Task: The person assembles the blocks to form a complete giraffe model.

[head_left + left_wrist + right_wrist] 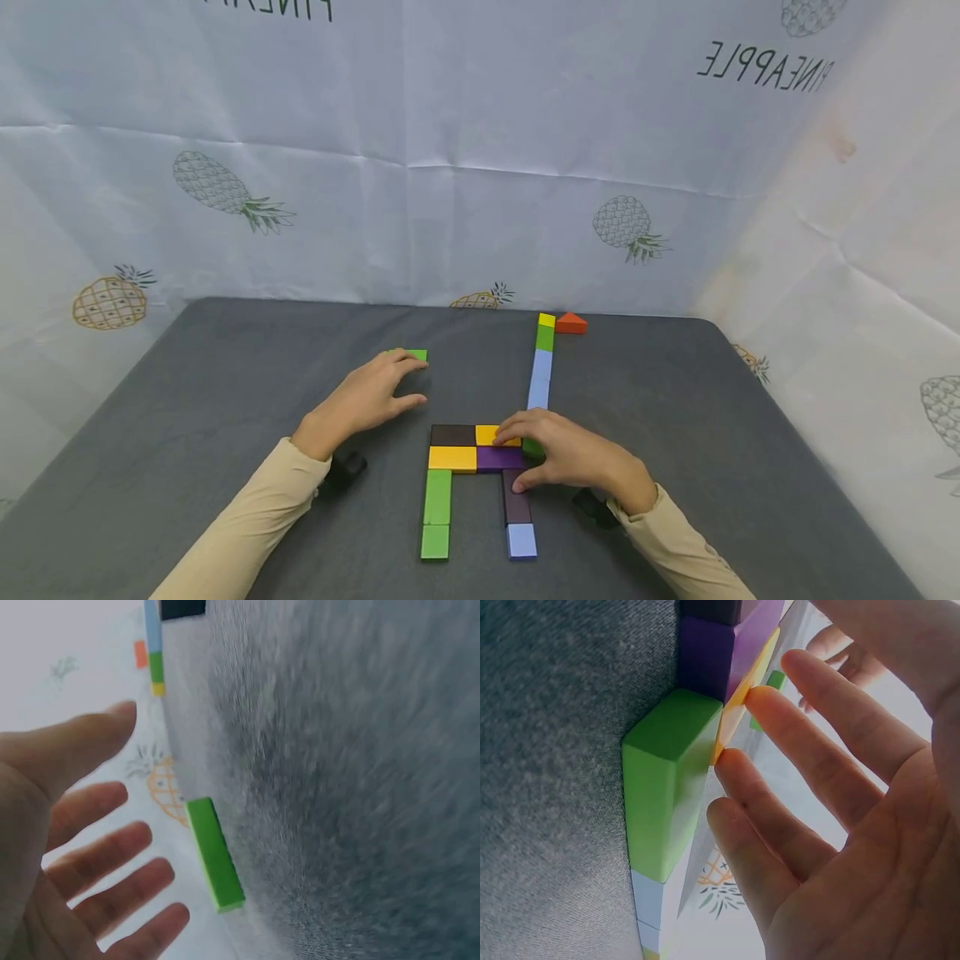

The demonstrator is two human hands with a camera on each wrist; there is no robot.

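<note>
My left hand (363, 398) hovers over the table's left side, fingers loosely extended and holding nothing. Just beyond its fingertips lies a green block (214, 851), partly hidden by the hand in the head view. My right hand (581, 454) reaches over a flat arrangement of blocks, its fingers spread and slightly bent. Its fingertips are at the upper yellow-orange block (485, 433); firm contact cannot be told. Beside that block are a dark block (452, 435), a purple block (498, 458) and another yellow-orange block (452, 458). A green block (652, 802) stands partly under the right hand.
Two green blocks (437, 498) extend toward me on the left; a dark block (517, 502) and a light blue block (521, 541) do so on the right. Light blue blocks (540, 375) run away to green and yellow ones. A red triangular block (572, 324) lies beside the far end.
</note>
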